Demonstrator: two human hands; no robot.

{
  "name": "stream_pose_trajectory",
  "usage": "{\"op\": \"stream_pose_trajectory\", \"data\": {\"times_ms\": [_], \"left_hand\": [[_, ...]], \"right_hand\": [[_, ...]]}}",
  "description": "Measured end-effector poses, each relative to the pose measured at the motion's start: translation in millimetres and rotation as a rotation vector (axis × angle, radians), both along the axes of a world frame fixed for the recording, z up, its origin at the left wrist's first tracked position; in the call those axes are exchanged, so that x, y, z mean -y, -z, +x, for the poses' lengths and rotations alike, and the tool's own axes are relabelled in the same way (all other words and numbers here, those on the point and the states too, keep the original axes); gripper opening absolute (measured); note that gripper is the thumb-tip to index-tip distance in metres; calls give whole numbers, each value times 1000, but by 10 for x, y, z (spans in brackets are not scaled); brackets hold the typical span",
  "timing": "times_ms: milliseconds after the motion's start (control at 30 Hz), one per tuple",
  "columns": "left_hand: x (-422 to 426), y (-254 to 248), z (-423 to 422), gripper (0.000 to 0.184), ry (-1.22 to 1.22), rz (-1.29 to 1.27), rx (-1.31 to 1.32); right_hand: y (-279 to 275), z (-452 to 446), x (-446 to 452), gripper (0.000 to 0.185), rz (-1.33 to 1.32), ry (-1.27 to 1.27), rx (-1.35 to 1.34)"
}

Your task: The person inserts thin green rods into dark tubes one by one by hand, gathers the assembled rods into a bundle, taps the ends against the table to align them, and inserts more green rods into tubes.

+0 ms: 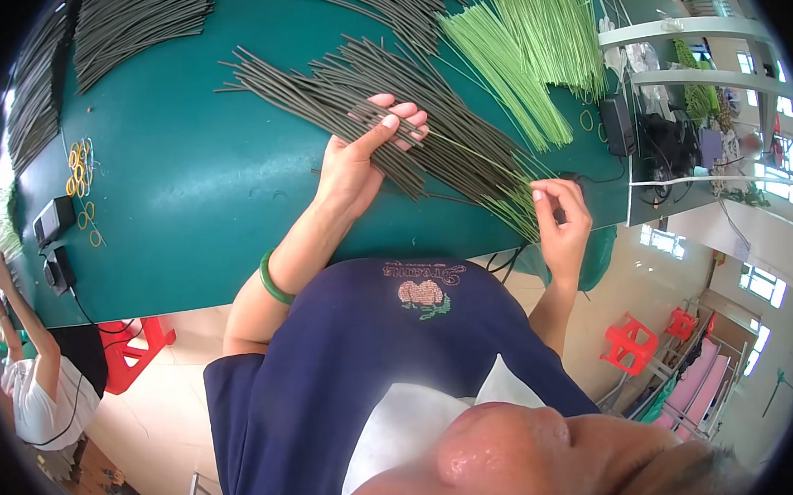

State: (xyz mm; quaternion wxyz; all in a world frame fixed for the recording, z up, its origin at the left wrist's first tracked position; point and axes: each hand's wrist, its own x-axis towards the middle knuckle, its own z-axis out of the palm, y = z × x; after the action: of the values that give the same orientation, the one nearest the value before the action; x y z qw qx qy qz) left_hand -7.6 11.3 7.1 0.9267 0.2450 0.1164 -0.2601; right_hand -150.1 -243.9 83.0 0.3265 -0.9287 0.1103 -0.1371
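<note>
Across the left fingers (382, 99), thin dark stems (301, 99) lie gripped beneath the thumb, seemingly to stay parallel; beside green strands (508, 212), the right fingers (566, 194) curl, their grip unclear.

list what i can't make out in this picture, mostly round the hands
All in the head view:
- left hand: parts of its fingers, hidden by dark stems
- right hand: whether it grips green tips, too small
- upper-left bundle: far ends, cut off by the top edge

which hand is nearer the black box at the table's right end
Right. The right hand is left of the black box, closer to the wearer; the left hand is farther left, holding dark stems.
</note>
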Motion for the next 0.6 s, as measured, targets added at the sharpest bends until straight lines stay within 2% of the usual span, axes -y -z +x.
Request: {"op": "stream_pose_trajectory", "data": {"times_ms": [600], "left_hand": [[-12, 4, -4, 25, 17, 19, 31]], "right_hand": [[71, 65, -32, 12, 3, -16, 11]]}}
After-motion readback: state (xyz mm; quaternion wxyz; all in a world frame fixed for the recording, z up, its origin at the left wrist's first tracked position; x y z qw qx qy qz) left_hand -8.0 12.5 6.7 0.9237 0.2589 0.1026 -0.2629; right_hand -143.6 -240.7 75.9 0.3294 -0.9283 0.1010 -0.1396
